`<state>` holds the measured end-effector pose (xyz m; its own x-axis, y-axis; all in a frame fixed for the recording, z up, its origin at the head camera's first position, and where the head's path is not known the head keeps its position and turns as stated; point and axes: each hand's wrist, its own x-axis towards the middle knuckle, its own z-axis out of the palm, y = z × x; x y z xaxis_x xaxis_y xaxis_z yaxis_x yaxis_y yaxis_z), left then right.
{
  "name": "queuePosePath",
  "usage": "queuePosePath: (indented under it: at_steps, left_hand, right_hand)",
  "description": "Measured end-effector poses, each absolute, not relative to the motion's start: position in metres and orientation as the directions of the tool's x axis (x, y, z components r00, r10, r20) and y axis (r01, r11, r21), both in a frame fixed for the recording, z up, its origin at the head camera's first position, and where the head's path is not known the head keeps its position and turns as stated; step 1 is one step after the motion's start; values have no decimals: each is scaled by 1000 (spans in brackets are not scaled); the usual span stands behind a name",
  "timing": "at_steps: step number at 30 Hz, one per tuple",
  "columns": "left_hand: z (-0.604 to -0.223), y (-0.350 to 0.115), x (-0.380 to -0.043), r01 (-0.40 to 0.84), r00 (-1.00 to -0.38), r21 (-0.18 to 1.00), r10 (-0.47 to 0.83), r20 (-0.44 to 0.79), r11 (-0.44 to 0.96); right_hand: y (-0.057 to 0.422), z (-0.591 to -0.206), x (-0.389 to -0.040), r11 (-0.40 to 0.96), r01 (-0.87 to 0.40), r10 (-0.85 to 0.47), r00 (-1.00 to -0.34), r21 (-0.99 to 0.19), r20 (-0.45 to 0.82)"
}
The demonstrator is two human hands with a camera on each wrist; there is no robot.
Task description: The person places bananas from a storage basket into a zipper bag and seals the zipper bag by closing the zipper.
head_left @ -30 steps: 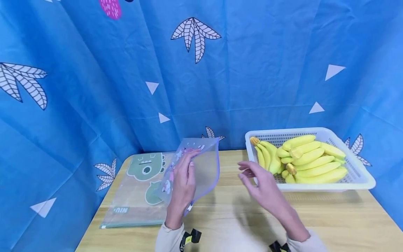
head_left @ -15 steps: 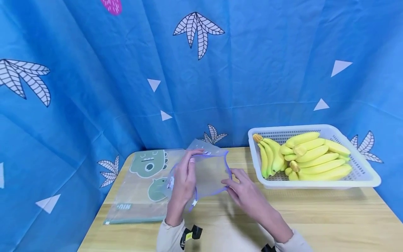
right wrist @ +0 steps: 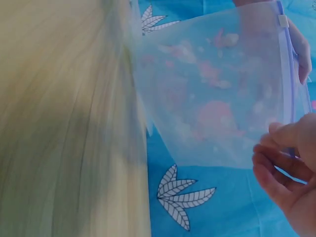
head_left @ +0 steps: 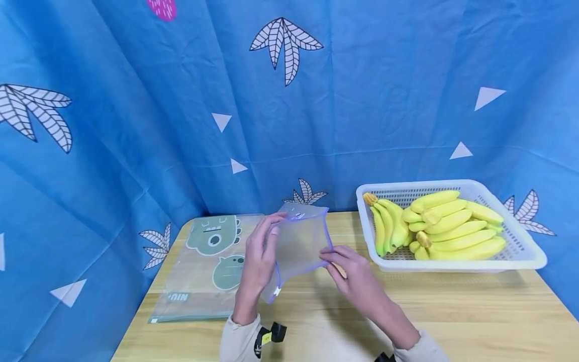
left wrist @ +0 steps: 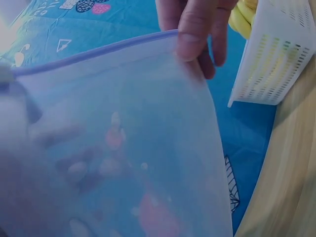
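Observation:
Both hands hold a clear zip bag with a purple zip edge above the table, its mouth spread apart. My left hand grips the bag's left side, near the white zip slider. At the right edge, my right hand pinches the purple rim between thumb and fingers. Pink and white prints show through the film of the bag in the right wrist view. In the left wrist view, the left fingers are blurred behind the film, while the right hand holds the top corner.
A white perforated basket stands on the table at the right, holding several bunches of yellow bananas. Flat at the left lies another zip bag with green animal prints. A blue curtain hangs behind.
My right hand has moved left from beside the basket and taken the bag's right edge. The bag's mouth has been drawn wider and turned toward the head camera.

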<state>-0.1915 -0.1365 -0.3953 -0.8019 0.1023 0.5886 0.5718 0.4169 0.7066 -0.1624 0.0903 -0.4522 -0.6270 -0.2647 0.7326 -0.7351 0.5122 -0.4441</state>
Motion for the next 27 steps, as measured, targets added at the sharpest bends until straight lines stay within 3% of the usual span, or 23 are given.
queuePosePath:
  at_steps: [9, 14, 21, 27]
  left_hand:
    - [-388, -136, -179, 529, -849, 679, 311, 427, 509]
    - [-391, -131, -182, 505, -857, 727, 172, 485, 466]
    - [-395, -132, -190, 560, -777, 741, -75, 625, 371]
    - [-391, -133, -189, 574, -767, 706, -30, 641, 416]
  right_hand:
    - [91, -449, -166, 512, -699, -146, -643, -499, 751]
    - [93, -444, -162, 474, -667, -148, -704, -575, 695]
    - [93, -443, -162, 454, -537, -25, -805, -711, 592]
    - [94, -441, -160, 433, -513, -32, -831, -742, 555]
